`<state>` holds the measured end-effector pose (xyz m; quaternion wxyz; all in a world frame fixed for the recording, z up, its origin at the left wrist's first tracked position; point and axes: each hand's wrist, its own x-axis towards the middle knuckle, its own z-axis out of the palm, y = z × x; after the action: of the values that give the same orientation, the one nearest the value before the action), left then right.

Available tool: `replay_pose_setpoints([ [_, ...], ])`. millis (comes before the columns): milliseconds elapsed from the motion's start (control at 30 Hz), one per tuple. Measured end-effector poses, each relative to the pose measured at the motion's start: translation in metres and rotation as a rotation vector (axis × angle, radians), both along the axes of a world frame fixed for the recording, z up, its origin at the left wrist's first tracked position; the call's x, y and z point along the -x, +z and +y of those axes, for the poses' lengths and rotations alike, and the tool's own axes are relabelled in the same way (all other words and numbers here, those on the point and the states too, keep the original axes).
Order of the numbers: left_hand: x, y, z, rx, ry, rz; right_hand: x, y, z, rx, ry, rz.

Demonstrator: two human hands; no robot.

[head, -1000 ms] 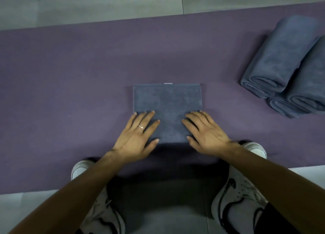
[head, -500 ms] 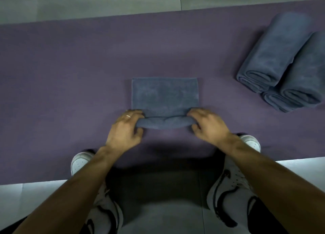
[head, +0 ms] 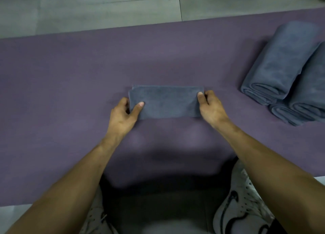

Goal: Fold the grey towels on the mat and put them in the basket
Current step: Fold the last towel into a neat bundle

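folded grey towel (head: 165, 103) on mat (head: 70, 79), left hand (head: 124, 113) and right hand (head: 211, 105) pinching its ends

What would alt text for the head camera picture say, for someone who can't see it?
Seen from above, a person's left hand and right hand pinch the two ends of a folded grey towel on a purple mat. Three more folded towels are piled at the right; white shoes show below.

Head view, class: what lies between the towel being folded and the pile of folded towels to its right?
Only bare purple mat, apart from the right hand gripping the towel; the pile lies apart.
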<state>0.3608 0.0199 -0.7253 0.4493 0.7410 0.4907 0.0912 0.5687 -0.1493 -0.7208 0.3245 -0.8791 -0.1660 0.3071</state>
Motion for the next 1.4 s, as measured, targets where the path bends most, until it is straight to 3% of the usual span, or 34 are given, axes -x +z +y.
replay_pose_setpoints([
  [167, -0.025, -0.009, -0.002, -0.105, 0.176, 0.054, -0.002, -0.008, 0.025, 0.167, -0.046, -0.101],
  [233, -0.033, -0.006, -0.007, -0.237, 0.204, 0.149, -0.001, -0.007, 0.032, 0.251, -0.028, -0.158],
  [300, -0.04, -0.005, -0.013, -0.477, 0.065, 0.196, 0.001, -0.005, 0.036, 0.317, -0.016, -0.2],
  [367, -0.047, -0.008, -0.019, -0.692, -0.244, 0.217, 0.003, -0.004, 0.035, 0.342, -0.022, -0.244],
  [433, -0.054, -0.017, -0.021, -0.762, -0.502, 0.303, 0.005, -0.004, 0.033, 0.301, -0.013, -0.381],
  [500, -0.058, -0.027, -0.02, -0.74, -0.566, 0.407, 0.011, -0.004, 0.03, 0.178, 0.119, -0.627],
  [567, -0.059, -0.035, -0.018, -0.748, -0.581, 0.485, 0.016, -0.01, 0.032, 0.046, 0.401, -0.776],
  [633, -0.059, -0.039, -0.013, -0.76, -0.615, 0.466, 0.018, -0.018, 0.034, 0.079, 0.698, -0.735],
  [700, -0.057, -0.04, -0.009, -0.763, -0.639, 0.416, 0.014, -0.025, 0.036, 0.191, 0.798, -0.645],
  [800, -0.056, -0.038, -0.012, -0.654, -0.445, 0.381, 0.011, -0.028, 0.04, 0.268, 0.768, -0.594],
  [900, -0.052, -0.022, -0.023, -0.234, 0.082, 0.181, 0.008, -0.018, 0.054, 0.349, 0.774, -0.533],
  [967, -0.047, -0.011, -0.021, 0.004, 0.271, 0.098, 0.002, -0.004, 0.07, 0.374, 0.801, -0.488],
  [1100, -0.035, -0.006, 0.009, 0.382, 0.282, 0.138, -0.005, 0.019, 0.103, 0.328, 0.893, -0.183],
  [1233, -0.025, 0.009, 0.024, 0.708, 0.109, 0.003, -0.022, 0.023, 0.111, 0.388, 0.944, -0.053],
  [1400, -0.021, 0.047, 0.019, 0.519, -0.154, -0.176, -0.027, 0.044, 0.099, 0.27, 0.957, 0.116],
])
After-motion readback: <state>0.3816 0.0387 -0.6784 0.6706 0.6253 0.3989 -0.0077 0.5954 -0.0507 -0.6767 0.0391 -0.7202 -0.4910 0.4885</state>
